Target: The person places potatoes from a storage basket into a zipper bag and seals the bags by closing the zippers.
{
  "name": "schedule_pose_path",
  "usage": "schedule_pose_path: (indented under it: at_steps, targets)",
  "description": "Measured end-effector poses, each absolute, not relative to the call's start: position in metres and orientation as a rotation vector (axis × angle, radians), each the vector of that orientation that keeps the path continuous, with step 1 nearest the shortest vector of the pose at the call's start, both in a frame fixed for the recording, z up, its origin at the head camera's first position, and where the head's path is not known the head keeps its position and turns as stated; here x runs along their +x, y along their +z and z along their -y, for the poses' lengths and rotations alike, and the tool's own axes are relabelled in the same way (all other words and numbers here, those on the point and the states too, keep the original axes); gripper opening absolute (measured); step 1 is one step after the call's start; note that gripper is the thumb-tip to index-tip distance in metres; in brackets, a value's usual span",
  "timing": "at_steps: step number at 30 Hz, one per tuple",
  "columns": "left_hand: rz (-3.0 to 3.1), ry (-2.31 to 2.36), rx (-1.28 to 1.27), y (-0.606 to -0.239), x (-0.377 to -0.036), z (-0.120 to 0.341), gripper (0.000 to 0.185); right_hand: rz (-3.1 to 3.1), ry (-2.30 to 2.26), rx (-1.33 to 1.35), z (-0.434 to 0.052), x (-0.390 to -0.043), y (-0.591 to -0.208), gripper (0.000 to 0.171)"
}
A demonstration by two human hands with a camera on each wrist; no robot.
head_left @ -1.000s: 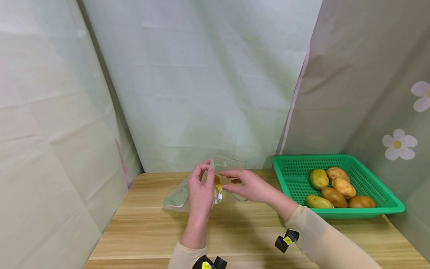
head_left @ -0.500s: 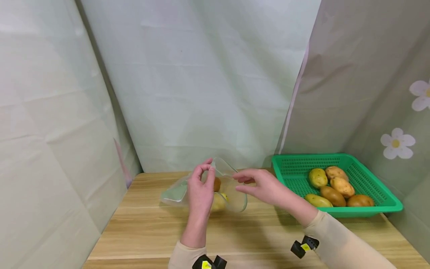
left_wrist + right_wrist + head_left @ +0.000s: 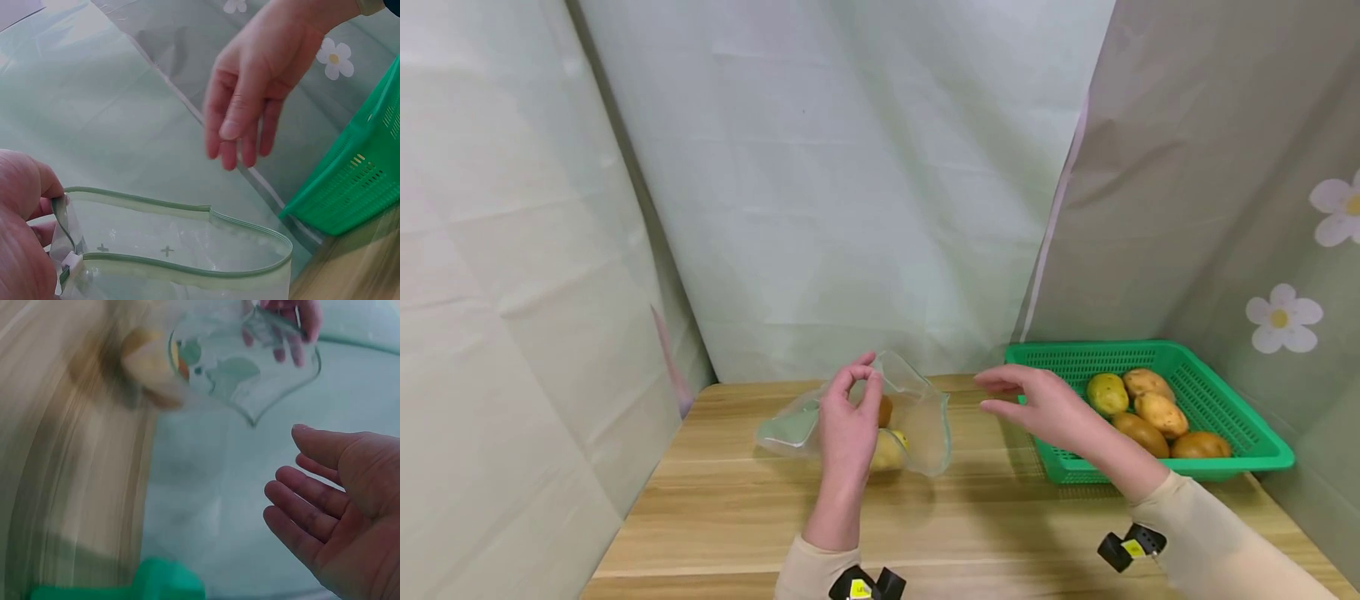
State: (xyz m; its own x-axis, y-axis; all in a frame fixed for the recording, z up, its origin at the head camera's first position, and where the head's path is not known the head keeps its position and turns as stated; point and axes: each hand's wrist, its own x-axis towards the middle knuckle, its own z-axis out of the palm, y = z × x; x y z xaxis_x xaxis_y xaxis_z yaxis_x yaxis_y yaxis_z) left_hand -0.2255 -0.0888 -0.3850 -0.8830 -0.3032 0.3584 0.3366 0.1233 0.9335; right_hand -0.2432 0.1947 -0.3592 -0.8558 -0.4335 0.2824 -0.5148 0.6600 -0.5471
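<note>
Clear bag [image 3: 927,423] sits near the desk's [image 3: 722,517] far edge, mouth gaping, rim pinched by the left hand [image 3: 848,421]. The right hand [image 3: 1052,406] hangs relaxed and unladen near the green basket [image 3: 1255,462]. Filling seems in hand; next probably calls for grasping a potato [image 3: 1163,415].

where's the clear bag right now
In the head view, the clear bag is just below centre on the wooden table, its mouth held at one end by the left hand, with the green basket off to its right.
</note>
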Motion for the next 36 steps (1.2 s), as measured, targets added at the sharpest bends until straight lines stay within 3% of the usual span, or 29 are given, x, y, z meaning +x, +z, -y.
schedule_pose_path:
  at_steps: [9, 22, 36]
  targets:
    - [1.962, -1.754, -0.058, -0.384, -0.225, 0.091, 0.010, 2.806, 0.932, 0.618, -0.233, -0.249, -0.370, 0.047]
    - [2.004, -1.685, -0.098, -0.386, -0.227, 0.093, 0.010, 2.836, 0.840, 0.551, -0.278, -0.252, -0.383, 0.054]
    - [1.996, -1.742, -0.097, -0.384, -0.228, 0.091, 0.013, 2.902, 0.767, 0.525, -0.306, -0.256, -0.395, 0.074]
